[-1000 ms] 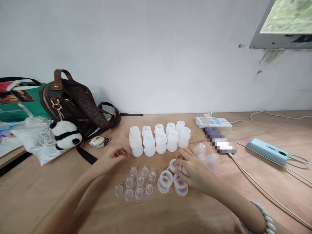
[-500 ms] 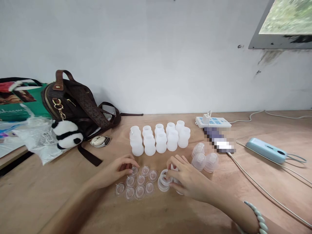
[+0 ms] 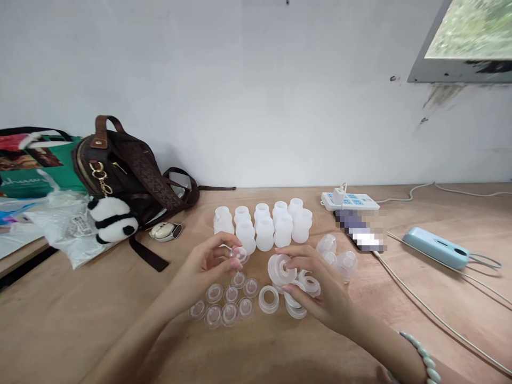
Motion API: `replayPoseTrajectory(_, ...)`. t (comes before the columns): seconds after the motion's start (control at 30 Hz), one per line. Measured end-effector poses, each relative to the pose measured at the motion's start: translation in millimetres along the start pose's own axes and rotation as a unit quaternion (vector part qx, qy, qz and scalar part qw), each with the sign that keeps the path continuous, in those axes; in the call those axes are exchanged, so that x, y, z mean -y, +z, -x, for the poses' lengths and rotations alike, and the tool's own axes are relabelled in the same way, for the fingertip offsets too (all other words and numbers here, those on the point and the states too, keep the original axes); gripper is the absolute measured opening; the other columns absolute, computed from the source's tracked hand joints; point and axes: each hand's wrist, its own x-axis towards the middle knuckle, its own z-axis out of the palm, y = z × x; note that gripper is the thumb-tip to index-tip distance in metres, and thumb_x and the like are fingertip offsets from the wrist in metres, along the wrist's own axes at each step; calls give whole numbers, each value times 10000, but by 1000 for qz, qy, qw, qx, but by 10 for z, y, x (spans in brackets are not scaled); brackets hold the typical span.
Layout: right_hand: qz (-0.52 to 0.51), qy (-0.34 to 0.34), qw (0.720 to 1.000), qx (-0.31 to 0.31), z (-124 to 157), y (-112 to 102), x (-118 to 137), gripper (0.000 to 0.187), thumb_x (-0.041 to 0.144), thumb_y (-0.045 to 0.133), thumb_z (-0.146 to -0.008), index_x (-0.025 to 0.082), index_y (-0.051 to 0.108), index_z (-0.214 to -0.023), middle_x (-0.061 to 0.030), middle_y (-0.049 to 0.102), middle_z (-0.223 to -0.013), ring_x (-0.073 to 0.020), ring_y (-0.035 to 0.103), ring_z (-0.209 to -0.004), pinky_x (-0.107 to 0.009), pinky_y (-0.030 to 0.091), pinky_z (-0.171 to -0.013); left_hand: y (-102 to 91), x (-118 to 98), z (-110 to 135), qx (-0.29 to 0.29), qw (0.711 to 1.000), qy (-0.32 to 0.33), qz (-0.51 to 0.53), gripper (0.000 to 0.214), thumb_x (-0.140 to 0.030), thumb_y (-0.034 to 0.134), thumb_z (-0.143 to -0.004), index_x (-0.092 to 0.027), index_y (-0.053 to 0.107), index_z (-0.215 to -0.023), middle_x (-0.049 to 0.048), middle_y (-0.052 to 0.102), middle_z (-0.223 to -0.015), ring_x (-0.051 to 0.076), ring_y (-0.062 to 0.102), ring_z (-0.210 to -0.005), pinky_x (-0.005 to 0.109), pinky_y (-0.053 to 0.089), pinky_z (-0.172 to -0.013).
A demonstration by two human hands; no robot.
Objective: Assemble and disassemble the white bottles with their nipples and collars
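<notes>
On the wood table (image 3: 400,298), my left hand (image 3: 208,264) pinches a clear nipple (image 3: 240,254) just left of the ring (image 3: 280,268) gripped in my right hand (image 3: 320,290), both lifted above the parts.

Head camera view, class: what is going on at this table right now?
A person sits at a wooden table. The left hand pinches a small clear nipple above a cluster of loose nipples. The right hand holds up a white ring collar, with more ring collars on the table below. Ten white bottles stand in two rows behind, and clear dome caps lie to their right.
</notes>
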Motion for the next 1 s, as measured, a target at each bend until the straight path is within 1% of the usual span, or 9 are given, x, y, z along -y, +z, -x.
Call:
replayPoseTrajectory(0.1,-44,-9,998,-44,14,-1,31,461,85,658,-881,230,445,-1264,-126,629,-1220,-239,626,-1142,-397,549,-916,313,-25,-60,4,996,-34,82,270,-330,785,-803,-189,612,-955,-19,616,-794,116,583,-670,226,491,-603)
replayPoseTrajectory(0.23,-43,-11,999,-27,14,13,35,506,95,674,-880,222,443,-1311,-125,649,-1204,-238,638,-1118,-403,550,-917,572,27,-84,19,990,-51,132,303,-328,815,-777,-157,634,-950,11,656,-792,119,587,-694,222,482,-621)
replayPoseTrajectory(0.33,-10,0,1000,-7,4,47,0,443,116,672,-896,214,482,-1284,-112,682,-1141,-237,645,-1073,-391,556,-885,641,78,-75,26,983,-34,176,345,-306,839,-761,-165,614,-981,19,679,-825,132,607,-751,236,496,-683)
replayPoseTrajectory(0.43,5,10,1000,-7,-2,76,-39,374,167,677,-910,220,506,-1238,-97,698,-1090,-239,649,-1034,-384,563,-849,658,144,-51,49,970,-10,239,352,-309,797,-812,-198,566,-1053,12,678,-853,138,608,-755,261,508,-702)
replayPoseTrajectory(0.5,8,17,1000,-3,-4,84,-53,332,199,666,-926,223,511,-1217,-92,703,-1085,-233,651,-1011,-371,562,-832,666,191,-32,52,966,8,254,349,-309,776,-838,-212,547,-1083,11,670,-884,141,605,-784,262,504,-712)
replayPoseTrajectory(0.7,35,37,999,18,15,76,-47,246,301,617,-963,201,515,-1163,-107,664,-1091,-233,627,-988,-360,536,-817,688,230,-3,6,986,8,169,294,-334,736,-874,-189,562,-1061,21,649,-894,141,595,-805,258,482,-729)
replayPoseTrajectory(0.83,96,65,993,30,40,81,-45,130,320,559,-982,209,496,-960,-45,586,-851,-203,555,-754,-326,475,-650,690,158,36,-16,996,20,81,242,-331,691,-892,-195,574,-1055,40,680,-925,174,625,-837,291,499,-763)
replayPoseTrajectory(0.9,115,65,990,59,43,88,-49,161,315,512,-1003,219,464,-883,-17,554,-773,-183,508,-674,-306,429,-600,693,123,69,-22,999,25,27,204,-297,665,-906,-208,589,-1073,31,683,-927,177,633,-839,287,503,-757)
replayPoseTrajectory(1.0,121,56,986,103,33,96,-55,223,247,401,-1036,227,438,-816,-10,537,-734,-174,486,-649,-294,403,-587,695,105,106,-28,999,35,-27,194,-270,653,-909,-230,606,-1093,19,685,-920,181,641,-831,285,508,-753)
